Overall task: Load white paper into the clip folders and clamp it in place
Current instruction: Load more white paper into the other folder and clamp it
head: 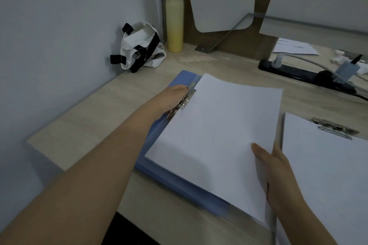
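Head view: both hands on a white paper stack (pixel 219 135) lying on the open blue folder (pixel 151 139).
Left hand (pixel 174 93) is at the folder's metal clip (pixel 183 103), touching it; its fingertips are hidden behind the clip, so I can't tell how far it is closed. Right hand (pixel 278 173) grips the stack's near right edge, thumb on top, fingers under. The stack's far left edge sits at the clip, by the left hand. Just right of the right hand is a second folder (pixel 328 175), its paper under its own clip (pixel 334 128). Beyond the left hand are a tote bag (pixel 139 45) and a yellow bottle (pixel 174 18); a power strip (pixel 298 71) lies far right.
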A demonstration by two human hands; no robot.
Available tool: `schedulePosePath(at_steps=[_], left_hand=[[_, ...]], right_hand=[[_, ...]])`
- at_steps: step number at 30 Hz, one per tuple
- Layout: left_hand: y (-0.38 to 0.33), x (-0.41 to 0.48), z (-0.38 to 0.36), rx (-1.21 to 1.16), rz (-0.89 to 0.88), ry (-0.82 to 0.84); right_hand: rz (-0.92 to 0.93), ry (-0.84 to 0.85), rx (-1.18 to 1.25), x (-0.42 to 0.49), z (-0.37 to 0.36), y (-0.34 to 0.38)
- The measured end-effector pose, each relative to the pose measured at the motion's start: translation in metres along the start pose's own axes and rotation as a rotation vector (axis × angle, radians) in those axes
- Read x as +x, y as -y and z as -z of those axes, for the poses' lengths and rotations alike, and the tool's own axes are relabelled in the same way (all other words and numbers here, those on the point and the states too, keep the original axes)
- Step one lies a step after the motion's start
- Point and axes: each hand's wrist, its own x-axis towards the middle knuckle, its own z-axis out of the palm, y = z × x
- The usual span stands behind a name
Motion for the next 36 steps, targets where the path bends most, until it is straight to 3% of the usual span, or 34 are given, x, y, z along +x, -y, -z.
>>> schedulePosePath(at_steps=[5, 13, 24, 36], left_hand=[[0.001, 0.003, -0.002, -0.054, 0.008, -0.003], [0.009, -0.008, 0.012, -0.456, 0.022, 0.106], [0.024, -0.025, 0.033, -0.432, 0.074, 0.248], [0.018, -0.04, 0.041, -0.134, 0.208, 0.291]], right_hand=[[0.003, -0.002, -0.015, -0.003, -0.002, -0.003], [0.007, -0.023, -0.031, -0.005, -0.005, -0.004], [-0.004, -0.033, -0.028, -0.008, -0.004, -0.003], [-0.01, -0.038, -0.013, -0.012, -0.006, -0.001]])
